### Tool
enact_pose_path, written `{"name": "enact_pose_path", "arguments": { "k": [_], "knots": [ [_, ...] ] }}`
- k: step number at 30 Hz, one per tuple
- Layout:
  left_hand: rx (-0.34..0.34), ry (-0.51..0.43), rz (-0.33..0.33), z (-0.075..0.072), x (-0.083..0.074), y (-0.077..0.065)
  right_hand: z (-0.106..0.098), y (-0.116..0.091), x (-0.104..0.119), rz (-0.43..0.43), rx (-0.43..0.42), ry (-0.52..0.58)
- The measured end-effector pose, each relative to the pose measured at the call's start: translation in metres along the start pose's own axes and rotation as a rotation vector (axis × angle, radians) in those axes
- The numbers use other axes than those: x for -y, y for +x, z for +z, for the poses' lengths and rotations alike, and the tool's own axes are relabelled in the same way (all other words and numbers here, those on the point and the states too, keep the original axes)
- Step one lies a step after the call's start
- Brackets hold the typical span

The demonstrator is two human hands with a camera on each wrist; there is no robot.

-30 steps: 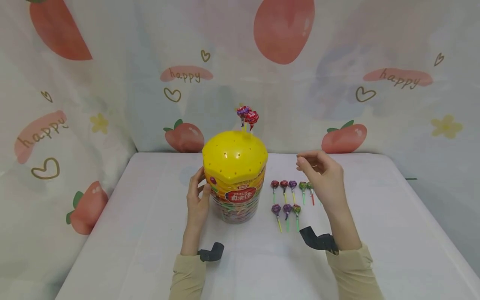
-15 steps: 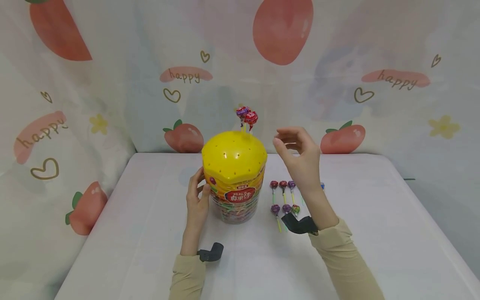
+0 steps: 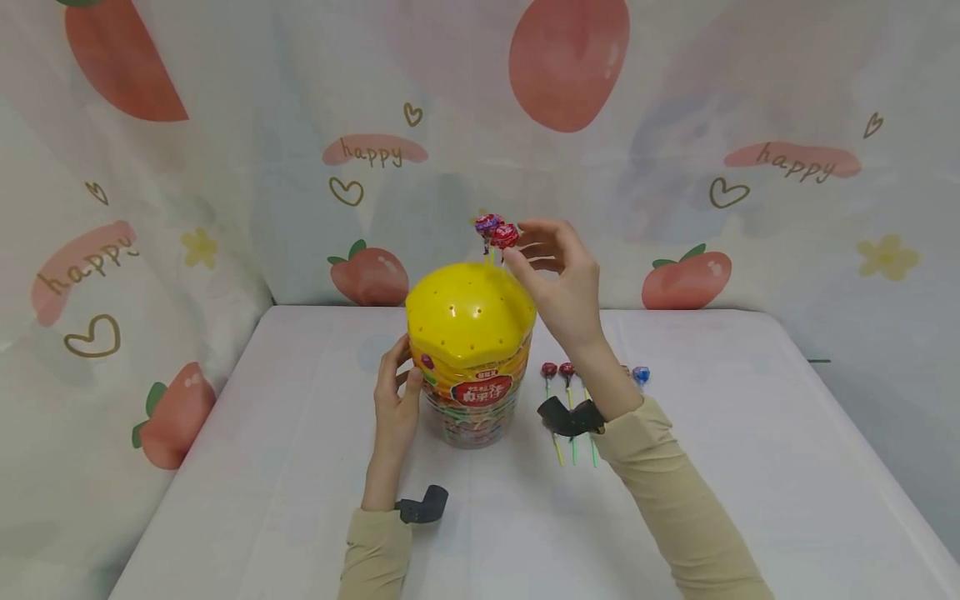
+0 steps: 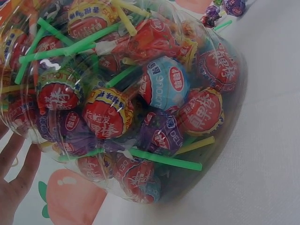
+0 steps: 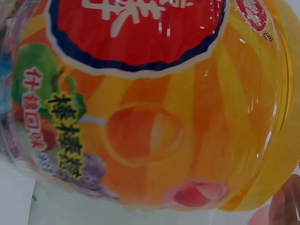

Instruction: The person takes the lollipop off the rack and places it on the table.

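A clear candy tub (image 3: 480,425) with a yellow lid (image 3: 461,304) stands upright, packed with wrapped lollipops (image 4: 108,112). My left hand (image 3: 393,408) holds the tub's left side, thumb toward the front and fingers around the side. Two lollipops stand on yellow sticks at the lid's back right: a purple one (image 3: 487,223) and a red one (image 3: 505,236). My right hand (image 3: 562,283) is beside the red one, thumb and forefinger parted around its right edge; contact cannot be made out. The right wrist view is filled by the tub's orange label (image 5: 201,117).
Right of the tub, lollipops lie in two rows on the white table (image 3: 300,467), partly hidden under my right forearm. Among them are a dark red lollipop (image 3: 549,371) and a blue lollipop (image 3: 641,375). A patterned cloth (image 3: 465,83) hangs behind.
My right hand has moved left and up from above the loose lollipops to the red lollipop on the lid. My left hand and the tub have stayed put.
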State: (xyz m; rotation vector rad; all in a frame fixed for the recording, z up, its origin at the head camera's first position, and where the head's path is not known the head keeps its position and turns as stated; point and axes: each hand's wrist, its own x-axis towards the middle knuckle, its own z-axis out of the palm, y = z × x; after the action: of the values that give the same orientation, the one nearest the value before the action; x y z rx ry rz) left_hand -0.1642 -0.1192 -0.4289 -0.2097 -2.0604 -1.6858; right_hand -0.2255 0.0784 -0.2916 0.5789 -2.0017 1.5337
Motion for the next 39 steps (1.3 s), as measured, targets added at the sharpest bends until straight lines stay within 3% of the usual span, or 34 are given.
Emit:
{"name": "enact_pose_path", "arguments": {
  "k": [19,31,39],
  "knots": [
    [0.000,0.002,0.012,0.000,0.000,0.000,0.004,0.006,0.007,0.024,0.010,0.000],
    [-0.001,-0.001,0.004,0.000,0.001,0.000,-0.001,0.007,0.014,0.011,-0.058,0.060],
    [-0.006,0.005,0.017,0.000,0.000,0.001,-0.012,-0.005,0.013,0.049,-0.084,0.119]
  ]
}}
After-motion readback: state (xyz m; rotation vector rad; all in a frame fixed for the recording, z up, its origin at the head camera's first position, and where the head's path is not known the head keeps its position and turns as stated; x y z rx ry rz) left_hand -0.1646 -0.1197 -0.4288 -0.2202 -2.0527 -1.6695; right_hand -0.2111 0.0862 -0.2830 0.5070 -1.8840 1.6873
